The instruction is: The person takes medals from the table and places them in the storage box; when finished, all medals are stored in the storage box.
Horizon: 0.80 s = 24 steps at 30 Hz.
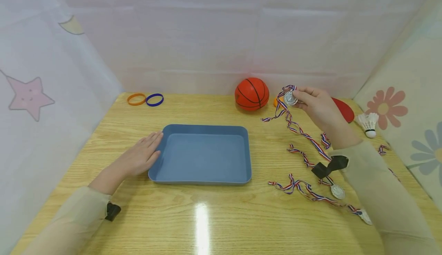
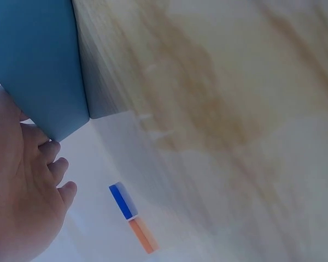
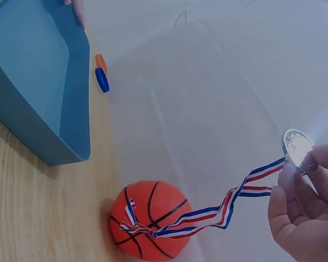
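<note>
A silver medal (image 1: pixel 290 98) is pinched between the thumb and fingers of my right hand (image 1: pixel 315 105), raised over the back right of the table. Its red, white and blue ribbon (image 3: pixel 229 204) trails down, overlapping the basketball in the right wrist view. My left hand (image 1: pixel 143 155) rests with straight fingers against the left side of a blue rectangular tray (image 1: pixel 200 182). Bare inside, the tray sits at mid-table. Under and beside my right forearm lie more ribbons, with one silver medal (image 1: pixel 337 191) and another medal (image 1: pixel 365 216) partly behind the sleeve.
A small orange basketball (image 1: pixel 252 94) stands at the back, an orange ball (image 1: pixel 277 101) close to its right. Orange (image 1: pixel 136 99) and blue (image 1: pixel 154 100) wristbands lie back left. A red paddle (image 1: pixel 344 110) and a shuttlecock (image 1: pixel 368 124) are at the right. Cloth walls enclose the table.
</note>
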Each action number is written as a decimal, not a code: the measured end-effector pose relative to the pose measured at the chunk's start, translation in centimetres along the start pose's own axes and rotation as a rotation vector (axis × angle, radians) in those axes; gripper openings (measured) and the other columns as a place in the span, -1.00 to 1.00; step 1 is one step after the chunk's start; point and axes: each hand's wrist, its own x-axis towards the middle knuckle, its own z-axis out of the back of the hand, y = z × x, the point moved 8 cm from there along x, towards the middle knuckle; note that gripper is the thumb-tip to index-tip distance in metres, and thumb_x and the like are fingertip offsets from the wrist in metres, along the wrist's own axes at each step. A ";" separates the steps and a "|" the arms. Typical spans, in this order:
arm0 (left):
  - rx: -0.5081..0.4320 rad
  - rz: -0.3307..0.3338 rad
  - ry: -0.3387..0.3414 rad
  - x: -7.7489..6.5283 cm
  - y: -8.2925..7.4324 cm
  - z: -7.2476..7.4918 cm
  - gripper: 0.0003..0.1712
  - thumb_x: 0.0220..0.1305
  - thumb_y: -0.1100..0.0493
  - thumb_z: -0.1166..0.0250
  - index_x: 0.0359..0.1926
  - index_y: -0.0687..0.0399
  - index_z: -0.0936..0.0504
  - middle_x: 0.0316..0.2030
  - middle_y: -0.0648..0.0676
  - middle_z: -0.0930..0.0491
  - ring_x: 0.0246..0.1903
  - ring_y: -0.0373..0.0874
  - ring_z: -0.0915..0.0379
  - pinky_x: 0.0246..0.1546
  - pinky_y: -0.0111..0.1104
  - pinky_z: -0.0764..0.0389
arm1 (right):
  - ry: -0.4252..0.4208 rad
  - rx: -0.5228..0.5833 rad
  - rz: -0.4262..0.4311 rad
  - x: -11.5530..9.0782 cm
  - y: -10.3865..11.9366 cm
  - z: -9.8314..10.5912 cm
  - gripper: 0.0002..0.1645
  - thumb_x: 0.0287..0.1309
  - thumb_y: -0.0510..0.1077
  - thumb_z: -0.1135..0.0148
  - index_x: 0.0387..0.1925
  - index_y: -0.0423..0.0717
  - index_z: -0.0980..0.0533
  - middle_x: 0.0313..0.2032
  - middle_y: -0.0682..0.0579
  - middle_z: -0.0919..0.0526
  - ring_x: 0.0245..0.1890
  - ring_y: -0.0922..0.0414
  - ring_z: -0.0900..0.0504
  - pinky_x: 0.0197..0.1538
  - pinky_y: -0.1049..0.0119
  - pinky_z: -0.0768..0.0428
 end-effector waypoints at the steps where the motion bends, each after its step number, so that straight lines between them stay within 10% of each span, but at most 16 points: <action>1: 0.001 -0.001 -0.002 0.0 0.0 0.0 -0.33 0.45 0.08 0.18 0.38 0.38 0.14 0.37 0.32 0.14 0.35 0.19 0.28 0.29 0.00 0.13 | 0.017 0.021 0.011 0.1 0.3 -0.3 -0.86 0.25 -0.24 -0.09 -0.32 -0.23 -0.55 -0.27 0.00 -0.52 -0.25 0.19 -0.49 -0.15 0.40 -0.53; 11: 0.007 0.001 -0.007 0.0 -0.1 0.1 -0.34 0.44 0.09 0.17 0.38 0.40 0.13 0.37 0.33 0.14 0.34 0.20 0.27 0.29 0.00 0.13 | 0.161 0.031 0.010 0.7 1.4 -5.6 -0.85 0.25 -0.31 -0.06 -0.37 -0.20 -0.55 -0.32 -0.04 -0.51 -0.32 0.15 -0.51 -0.18 0.37 -0.55; 24: 0.014 0.003 -0.009 0.3 -0.3 0.1 -0.34 0.44 0.10 0.18 0.38 0.40 0.13 0.37 0.33 0.13 0.34 0.22 0.25 0.29 0.01 0.12 | 0.333 -0.054 -0.087 0.8 -2.5 -14.5 -0.88 0.20 -0.33 -0.06 -0.29 -0.27 -0.52 -0.42 -0.01 -0.58 -0.41 0.14 -0.55 -0.19 0.27 -0.56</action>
